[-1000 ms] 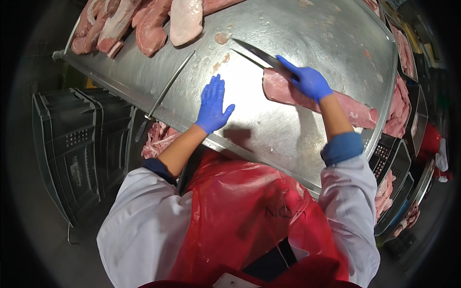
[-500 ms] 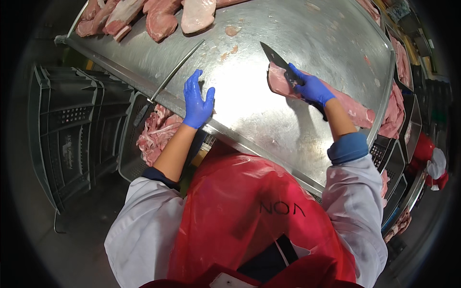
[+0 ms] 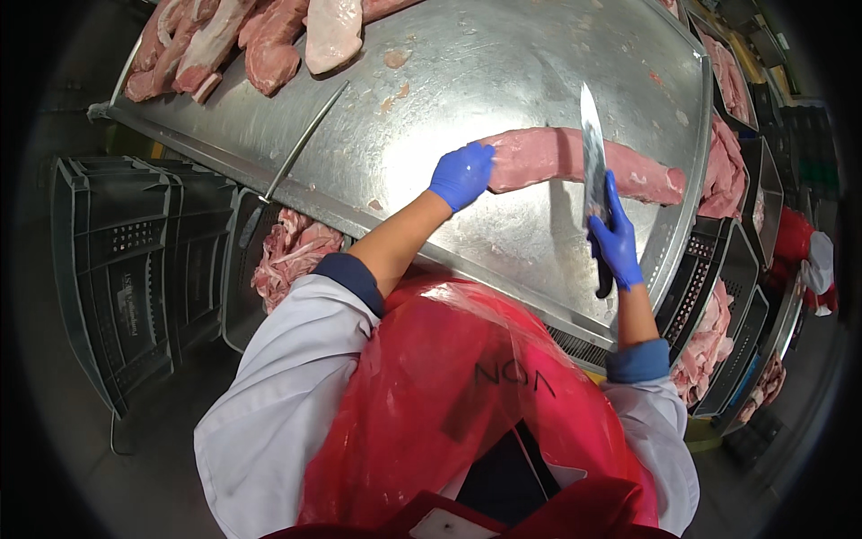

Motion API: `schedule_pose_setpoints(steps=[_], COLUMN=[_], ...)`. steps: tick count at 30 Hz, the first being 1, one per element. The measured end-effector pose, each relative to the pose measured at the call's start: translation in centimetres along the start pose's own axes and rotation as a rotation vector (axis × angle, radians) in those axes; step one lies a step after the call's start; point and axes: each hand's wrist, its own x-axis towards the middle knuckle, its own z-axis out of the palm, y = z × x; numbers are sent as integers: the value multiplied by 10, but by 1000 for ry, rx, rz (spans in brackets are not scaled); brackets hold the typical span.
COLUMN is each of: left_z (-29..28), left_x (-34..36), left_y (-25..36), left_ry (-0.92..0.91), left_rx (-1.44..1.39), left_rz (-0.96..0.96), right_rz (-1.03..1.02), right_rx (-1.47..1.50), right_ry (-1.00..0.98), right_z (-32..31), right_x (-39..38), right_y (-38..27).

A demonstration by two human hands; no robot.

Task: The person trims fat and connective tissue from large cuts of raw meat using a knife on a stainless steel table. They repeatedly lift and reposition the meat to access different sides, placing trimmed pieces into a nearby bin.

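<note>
A long piece of pink meat lies across the metal table, pointing from my left hand toward the right rim. My left hand, in a blue glove, is closed on the meat's left end. In my blue-gloved right hand is a knife, held by its black handle. The blade points away from me and passes over the meat right of its middle; whether it touches the meat I cannot tell. A sharpening steel rests over the table's front edge to the left, away from both hands.
Several meat pieces lie at the table's far left. Dark plastic crates stand at the left, and meat trimmings fill a crate below the front edge. More crates with meat line the right side.
My left hand has moved right and taken hold of the meat's left end. My right hand has let go of the meat and drawn nearer me, turning the knife to point away.
</note>
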Motion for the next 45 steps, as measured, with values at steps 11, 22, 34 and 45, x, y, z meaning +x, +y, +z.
schedule_pose_setpoints(steps=[11,22,34,45], left_z=[20,11,-91,-78], left_x=[-8,-25,-79,-14], left_y=[-33,-41,-15,11], left_ry=[78,185,169,-251], left_rx=[-948,-1073,-1008,301], left_rz=[-415,-460,-519,89], right_rz=[-355,-265,-376,-53], right_rx=[-790,-598,-519,-130], right_ry=[-157,-176,-237,317], right_z=[133,79,50,-69], right_x=[59,-27,-84,90], right_y=[4,16,73,64])
